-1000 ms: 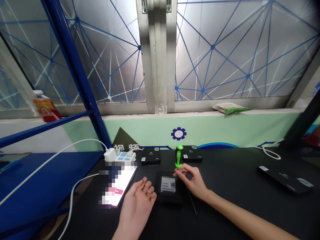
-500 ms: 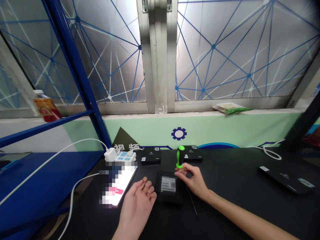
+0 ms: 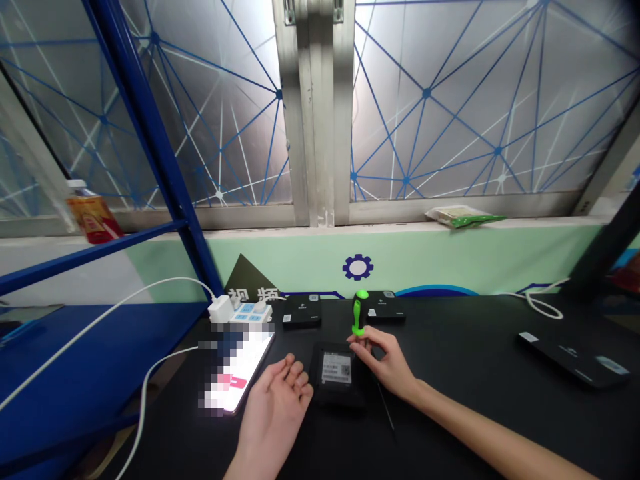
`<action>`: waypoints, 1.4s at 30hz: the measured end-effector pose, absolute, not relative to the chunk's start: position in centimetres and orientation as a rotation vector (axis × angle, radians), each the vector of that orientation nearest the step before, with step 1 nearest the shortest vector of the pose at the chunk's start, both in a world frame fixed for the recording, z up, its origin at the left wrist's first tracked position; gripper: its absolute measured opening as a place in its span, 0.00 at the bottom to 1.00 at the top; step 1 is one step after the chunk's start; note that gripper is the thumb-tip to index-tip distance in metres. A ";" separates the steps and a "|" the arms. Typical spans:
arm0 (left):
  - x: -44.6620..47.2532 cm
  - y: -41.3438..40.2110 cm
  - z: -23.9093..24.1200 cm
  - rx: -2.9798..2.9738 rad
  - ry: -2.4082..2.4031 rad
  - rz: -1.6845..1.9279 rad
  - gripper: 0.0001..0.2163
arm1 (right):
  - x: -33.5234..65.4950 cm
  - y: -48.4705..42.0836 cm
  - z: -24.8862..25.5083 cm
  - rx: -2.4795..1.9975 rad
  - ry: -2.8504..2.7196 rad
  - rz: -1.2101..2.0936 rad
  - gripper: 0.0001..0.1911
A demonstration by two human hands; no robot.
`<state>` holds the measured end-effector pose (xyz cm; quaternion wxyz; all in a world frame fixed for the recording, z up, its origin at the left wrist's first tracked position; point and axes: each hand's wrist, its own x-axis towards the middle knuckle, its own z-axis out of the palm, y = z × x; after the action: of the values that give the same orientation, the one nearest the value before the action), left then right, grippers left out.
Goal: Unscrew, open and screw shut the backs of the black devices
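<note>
A green and black screwdriver point(image 3: 359, 313) stands nearly upright in my right hand point(image 3: 383, 357), whose thumb and fingers pinch it just below the handle. Its tip is hidden behind my fingers, near the far right corner of a black box-shaped device point(image 3: 340, 400). A white printed label point(image 3: 337, 368) with a square code faces up on that device. Beside its left edge rests my left hand point(image 3: 280, 400), palm up with loosely curled fingers and nothing in it. A thin dark rod point(image 3: 385, 408) lies on the table to the right of the device.
To the left lies a lit phone point(image 3: 245, 373), partly blurred out. Behind it is a white power strip point(image 3: 250, 313) with plugs and cables. Flat black devices sit at the back point(image 3: 302, 311) and far right point(image 3: 573, 360). A blue metal frame point(image 3: 150, 140) rises on the left.
The screwdriver handle has tilted very slightly to the left in my right hand. My left hand and the labelled device stay where they were.
</note>
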<state>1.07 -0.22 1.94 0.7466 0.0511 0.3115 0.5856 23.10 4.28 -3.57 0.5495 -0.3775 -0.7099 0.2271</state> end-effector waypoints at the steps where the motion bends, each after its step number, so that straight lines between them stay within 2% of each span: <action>1: 1.1 -0.2 2.0 0.113 0.682 1.282 0.06 | 23.1 4.4 -3.7 -0.894 -1.683 0.525 0.13; 18: 1.0 -0.1 1.8 0.105 0.662 1.272 0.05 | 23.2 4.1 -3.7 -0.882 -1.732 0.540 0.14; 39: 0.9 -0.1 1.6 0.110 0.657 1.270 0.05 | 23.1 4.4 -4.4 -0.875 -1.626 0.507 0.07; 42: 1.0 -0.2 1.8 0.098 0.669 1.273 0.06 | 23.2 4.2 -4.2 -0.839 -1.674 0.520 0.09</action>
<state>0.96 -0.19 1.79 0.7514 0.0447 0.3063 0.5828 23.22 4.21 -4.18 0.5637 -0.3566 -0.7115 0.2212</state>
